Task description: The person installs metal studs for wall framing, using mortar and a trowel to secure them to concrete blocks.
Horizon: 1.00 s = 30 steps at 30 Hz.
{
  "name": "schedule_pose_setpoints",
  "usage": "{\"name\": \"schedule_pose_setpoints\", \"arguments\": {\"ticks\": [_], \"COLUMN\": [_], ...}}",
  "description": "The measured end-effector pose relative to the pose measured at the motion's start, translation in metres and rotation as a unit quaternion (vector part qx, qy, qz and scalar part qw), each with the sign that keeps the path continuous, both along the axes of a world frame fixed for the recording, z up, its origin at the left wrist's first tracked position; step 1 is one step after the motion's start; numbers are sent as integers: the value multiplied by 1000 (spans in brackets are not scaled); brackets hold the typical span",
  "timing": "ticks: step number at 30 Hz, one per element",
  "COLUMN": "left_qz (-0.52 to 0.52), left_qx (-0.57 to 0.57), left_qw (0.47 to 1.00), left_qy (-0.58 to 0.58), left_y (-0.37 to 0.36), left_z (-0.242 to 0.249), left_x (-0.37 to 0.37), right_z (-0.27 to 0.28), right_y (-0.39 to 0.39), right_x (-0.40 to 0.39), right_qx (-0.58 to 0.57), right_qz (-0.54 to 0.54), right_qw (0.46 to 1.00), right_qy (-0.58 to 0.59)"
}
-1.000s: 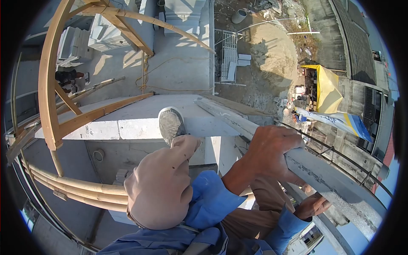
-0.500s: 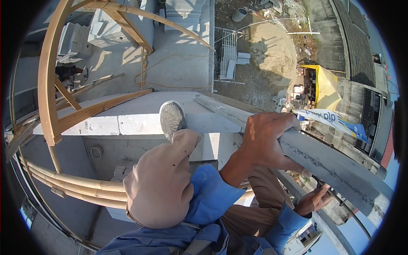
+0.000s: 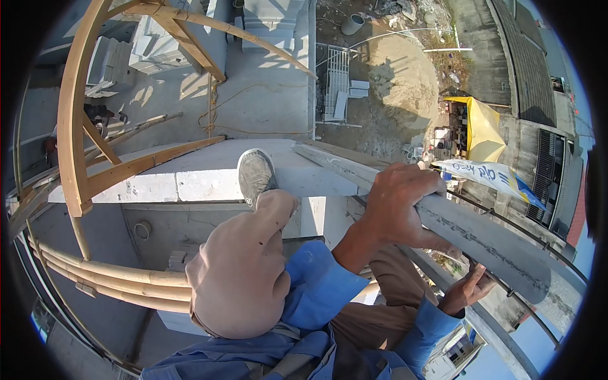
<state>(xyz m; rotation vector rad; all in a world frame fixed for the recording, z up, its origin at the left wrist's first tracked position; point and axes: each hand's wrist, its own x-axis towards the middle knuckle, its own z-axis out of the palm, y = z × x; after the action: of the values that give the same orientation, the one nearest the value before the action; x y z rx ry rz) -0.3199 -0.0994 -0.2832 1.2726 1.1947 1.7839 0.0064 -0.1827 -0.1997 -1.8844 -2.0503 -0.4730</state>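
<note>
My left hand [image 3: 405,206] is wrapped over a long grey beam [image 3: 487,244] that slants down to the right, thumb on its near side. Below it, my right hand [image 3: 467,290] is closed at a dark ribbed rod [image 3: 522,305] running along the beam's lower side; its fingertips are partly hidden by the beam. Another dark rod [image 3: 538,240] shows beyond the beam's upper side. My shoe [image 3: 256,174] rests on a pale block ledge [image 3: 209,185], to the left of my left hand.
A timber frame [image 3: 75,120] stands at the left, above bamboo poles [image 3: 126,273]. Far below lie stacked blocks [image 3: 269,25], a sand pile [image 3: 405,76] and a yellow tarp [image 3: 484,130]. Part of another person [image 3: 98,114] shows behind the timber.
The dark rod beyond the beam's upper side has come into clearer view. My right hand has shifted slightly left and up, while my left hand keeps its place. The banner below has changed shape.
</note>
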Motion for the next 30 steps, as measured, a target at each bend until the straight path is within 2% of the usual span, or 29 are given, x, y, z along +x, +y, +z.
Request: {"name": "schedule_pose_setpoints", "arguments": {"ticks": [3, 6, 7, 9, 10, 12, 15, 16, 18, 21, 27, 30], "left_qz": [-11, -11, -10, -14, -14, -20, -14, -14, -21, -8, -43, -48], "left_qx": [4, 1, 0, -2, -2, -12, -33, -34, -46, -54, -93, -104], "left_qw": [1000, 1000, 1000, 1000, 1000, 1000, 999, 999, 999, 998, 995, 993], "left_qy": [-8, 2, 2, -7, -7, -15, -16, -16, -15, -16, -15, -5], "left_y": [1, 4, 4, 6, 7, 8, 8, 9, 9, 8, 7, 6], "left_z": [8, 7, 5, 0, -3, -8, -16, -19, -25, -32, -41, -45], "left_x": [7, 11, 13, 17, 19, 21, 22, 22, 22, 23, 24, 25], "right_z": [1, 1, 2, 1, 1, -1, 0, -1, 2, 5, 7, 7], "right_y": [-2, -4, -4, -3, -1, -1, -1, 5, 12, 14, 16, 17], "right_x": [10, 10, 6, 1, -1, -9, -33, -44, -62, -71, -74, -74], "right_qx": [6, -4, -4, -3, -6, -9, -1, 23, 45, 35, 18, 13], "right_qz": [75, 49, 28, 8, 4, -1, -44, -57, -68, -15, -10, -60], "right_qw": [995, 995, 988, 974, 992, 1000, 998, 981, 915, 896, 884, 904], "right_qy": [-71, -84, -155, -224, -122, -18, -33, 185, 396, 443, 468, 423]}}
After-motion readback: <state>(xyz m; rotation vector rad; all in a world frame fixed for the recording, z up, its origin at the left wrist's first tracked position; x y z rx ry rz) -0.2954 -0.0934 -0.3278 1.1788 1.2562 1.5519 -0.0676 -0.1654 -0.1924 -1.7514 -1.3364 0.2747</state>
